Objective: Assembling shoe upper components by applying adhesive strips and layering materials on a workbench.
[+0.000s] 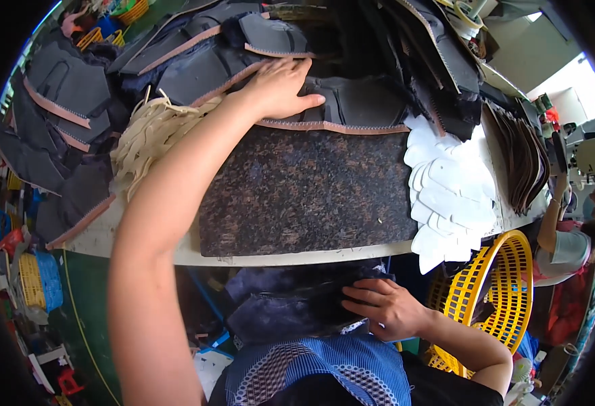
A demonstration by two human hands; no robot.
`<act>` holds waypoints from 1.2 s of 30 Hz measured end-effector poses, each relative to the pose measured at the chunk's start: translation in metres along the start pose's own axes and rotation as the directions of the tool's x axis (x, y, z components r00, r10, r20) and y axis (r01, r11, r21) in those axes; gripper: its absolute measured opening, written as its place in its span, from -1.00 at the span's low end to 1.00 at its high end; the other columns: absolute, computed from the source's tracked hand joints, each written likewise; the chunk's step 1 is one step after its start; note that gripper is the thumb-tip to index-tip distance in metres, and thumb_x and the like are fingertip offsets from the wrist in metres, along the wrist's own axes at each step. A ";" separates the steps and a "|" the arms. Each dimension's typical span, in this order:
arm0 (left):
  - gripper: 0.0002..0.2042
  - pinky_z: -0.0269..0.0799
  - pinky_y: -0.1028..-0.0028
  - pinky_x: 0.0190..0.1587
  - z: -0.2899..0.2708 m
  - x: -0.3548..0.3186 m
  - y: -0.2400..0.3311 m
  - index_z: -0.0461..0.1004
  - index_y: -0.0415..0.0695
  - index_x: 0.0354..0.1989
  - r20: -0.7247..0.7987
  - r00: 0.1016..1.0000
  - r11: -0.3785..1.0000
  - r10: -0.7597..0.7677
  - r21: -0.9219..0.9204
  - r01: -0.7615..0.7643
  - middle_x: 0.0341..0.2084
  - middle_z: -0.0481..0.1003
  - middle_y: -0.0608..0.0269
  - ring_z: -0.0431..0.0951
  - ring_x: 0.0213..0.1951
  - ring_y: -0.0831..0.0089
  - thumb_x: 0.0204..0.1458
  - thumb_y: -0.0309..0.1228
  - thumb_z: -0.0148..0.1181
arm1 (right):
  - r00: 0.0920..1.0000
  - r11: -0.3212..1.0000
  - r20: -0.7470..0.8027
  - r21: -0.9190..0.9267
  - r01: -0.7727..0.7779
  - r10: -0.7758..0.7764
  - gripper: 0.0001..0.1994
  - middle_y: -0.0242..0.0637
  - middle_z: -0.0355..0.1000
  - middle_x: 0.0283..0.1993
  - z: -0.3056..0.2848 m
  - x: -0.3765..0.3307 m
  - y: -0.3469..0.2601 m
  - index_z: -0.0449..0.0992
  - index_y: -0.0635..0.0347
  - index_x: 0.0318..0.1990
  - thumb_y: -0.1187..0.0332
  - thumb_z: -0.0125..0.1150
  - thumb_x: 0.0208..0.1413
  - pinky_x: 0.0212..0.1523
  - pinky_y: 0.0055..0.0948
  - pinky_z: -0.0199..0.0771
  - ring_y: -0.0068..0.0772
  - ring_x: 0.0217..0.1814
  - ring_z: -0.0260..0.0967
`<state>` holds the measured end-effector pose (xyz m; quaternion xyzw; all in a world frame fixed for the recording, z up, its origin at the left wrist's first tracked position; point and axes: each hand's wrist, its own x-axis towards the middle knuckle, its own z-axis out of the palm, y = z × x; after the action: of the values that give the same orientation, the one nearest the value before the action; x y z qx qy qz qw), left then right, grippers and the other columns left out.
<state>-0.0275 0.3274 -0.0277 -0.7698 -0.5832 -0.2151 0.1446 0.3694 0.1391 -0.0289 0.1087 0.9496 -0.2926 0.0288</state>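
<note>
Left grip, thumb out over a dark panel at 12 o'clock
Right grip curls over fuzzy fabric at 6; can't tell if either's pinching. Speckled slab dead center, white cutouts at 3.

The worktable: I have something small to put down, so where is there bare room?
The free patch is the speckled slab, bordered by dark pieces behind, the left forearm and cream strips at left, white pieces at right and the table's edge in front. Crowded: the back, where the left hand rests on dark pieces, and both sides.
</note>
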 end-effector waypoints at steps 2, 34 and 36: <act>-0.25 0.49 0.15 0.22 -0.017 0.011 -0.009 0.43 -0.26 0.24 0.363 0.927 0.977 -0.096 -0.145 0.158 0.09 0.56 -0.10 0.53 0.22 0.05 0.08 0.12 0.37 | 0.983 0.997 -0.174 0.072 -0.039 0.051 -0.45 -0.12 0.48 0.28 -0.020 0.003 -0.006 0.60 0.18 0.16 0.47 0.34 -0.12 0.14 -0.09 0.61 -0.04 0.23 0.49; -0.65 0.35 0.22 0.15 -0.152 -0.379 0.029 0.59 -0.08 -0.08 -0.317 0.411 0.487 -0.855 -0.216 0.846 -0.05 0.39 0.16 0.39 0.08 0.14 -0.03 -0.36 0.55 | 0.678 0.700 -0.210 -0.364 0.614 -0.705 -0.89 -0.24 0.50 -0.27 0.015 0.436 -0.102 0.61 0.18 -0.38 0.39 0.37 -0.08 -0.09 -0.28 0.64 -0.17 -0.10 0.53; -0.65 0.35 0.21 0.16 -0.153 -0.377 0.030 0.59 -0.09 -0.07 -0.340 0.382 0.471 -0.860 -0.239 0.849 -0.03 0.40 0.15 0.39 0.09 0.13 -0.04 -0.39 0.54 | 0.675 0.631 -0.105 -0.485 0.606 -0.730 -0.84 -0.24 0.50 -0.24 0.019 0.430 -0.101 0.62 0.19 -0.35 0.36 0.38 -0.11 -0.02 -0.32 0.62 -0.20 -0.07 0.51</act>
<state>-0.1094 -0.0690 -0.0826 -0.2962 -0.8469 -0.4239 0.1236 -0.0728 0.1289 -0.0397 -0.2221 0.9524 -0.0560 -0.2012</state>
